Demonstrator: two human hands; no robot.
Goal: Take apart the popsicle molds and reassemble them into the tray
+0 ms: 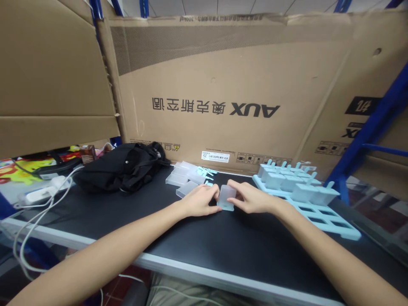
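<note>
A translucent popsicle mold (226, 196) stands upright between my hands at the middle of the black tabletop, with a pale blue flat edge at its lower end. My right hand (251, 196) pinches it from the right, fingers at the top and thumb across its front. My left hand (202, 200) closes on its left side, thumb low by the blue edge and fingers partly hidden. Just beyond my left hand lie several loose clear molds (185, 173) and a small pile of light blue stick pieces (207, 171).
At right, a light blue rack (349, 232) holds several molds with blue sticks (306, 192) pointing up. A black bag (117, 167) lies at left, near white cables (52, 204) and a power strip (40, 194). Cardboard (216, 85) walls the back; a blue post (369, 131) stands right.
</note>
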